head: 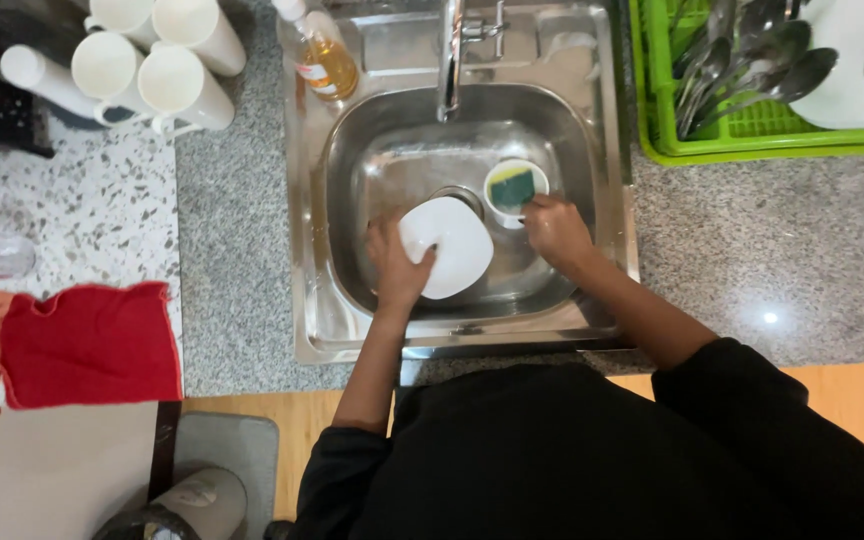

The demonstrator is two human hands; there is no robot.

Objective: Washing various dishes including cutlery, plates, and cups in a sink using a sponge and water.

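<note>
Head view looks straight down into a steel sink set in a speckled grey surface. A white plate is held over the basin, close to the drain, so that any drips fall inside the sink rather than on the surface. The left hand grips the plate's left edge, fingers curled round the rim and thumb on its face. The right hand rests just beside the plate's right edge, loosely closed, its fingertips at a small white bowl that holds a green and yellow sponge; whether it actually pinches the bowl or the sponge I cannot tell. Above the basin stands the tap, with a bottle of amber liquid at the sink's back left corner, within easy reach. White mugs lie grouped at the left; a green rack holding spoons sits at the right. A red cloth hangs at the surface's near edge.
</note>
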